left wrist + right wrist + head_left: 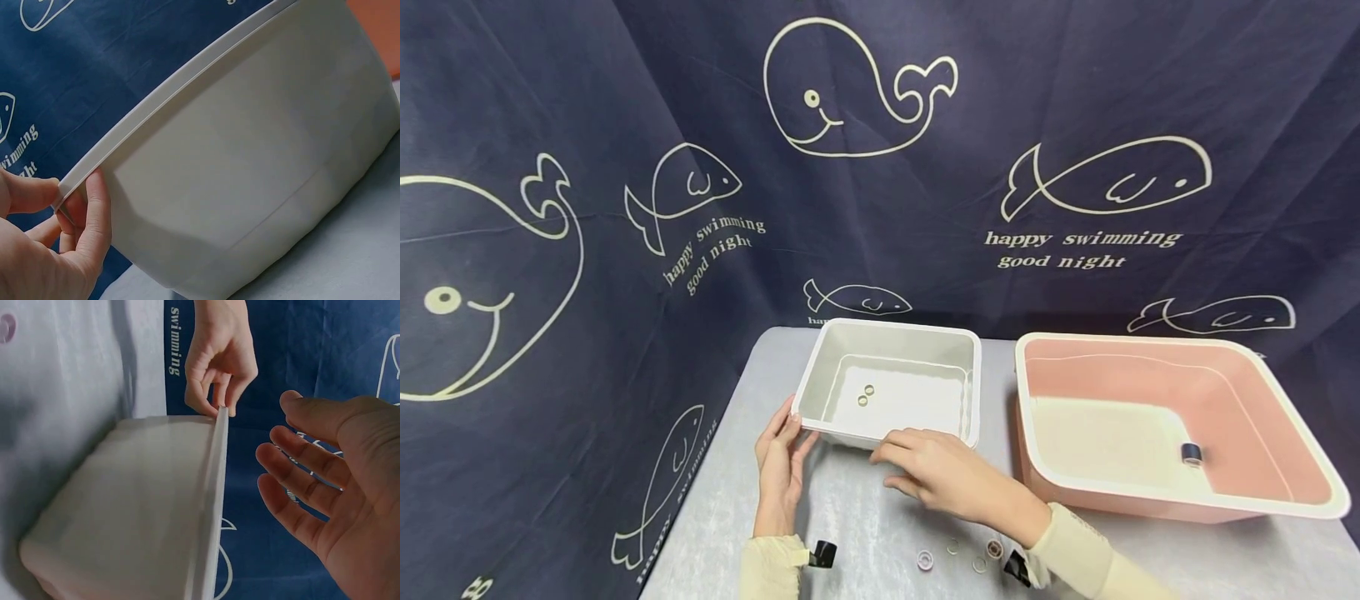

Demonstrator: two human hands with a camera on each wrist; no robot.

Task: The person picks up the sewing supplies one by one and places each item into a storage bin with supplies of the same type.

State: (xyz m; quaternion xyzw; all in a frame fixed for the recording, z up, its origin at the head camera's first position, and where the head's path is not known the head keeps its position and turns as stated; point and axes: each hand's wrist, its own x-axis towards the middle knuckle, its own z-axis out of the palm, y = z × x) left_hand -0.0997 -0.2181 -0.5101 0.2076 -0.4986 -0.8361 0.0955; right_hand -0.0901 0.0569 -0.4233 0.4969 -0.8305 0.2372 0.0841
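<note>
Two rings (862, 405) lie in a tub (917, 398), left of a second tub (1105, 429) with a cylinder (1191, 453) inside

In the head view, your right hand (928, 468) hides part of the near side of the white bin (895, 346), and the two rings (866, 395) inside are too small for you to tell their material. The dark roll (1191, 453) is too small to identify. Your left wrist view hides the bin's inside; your right one cuts off a blurred pinkish ring (7, 328).
</note>
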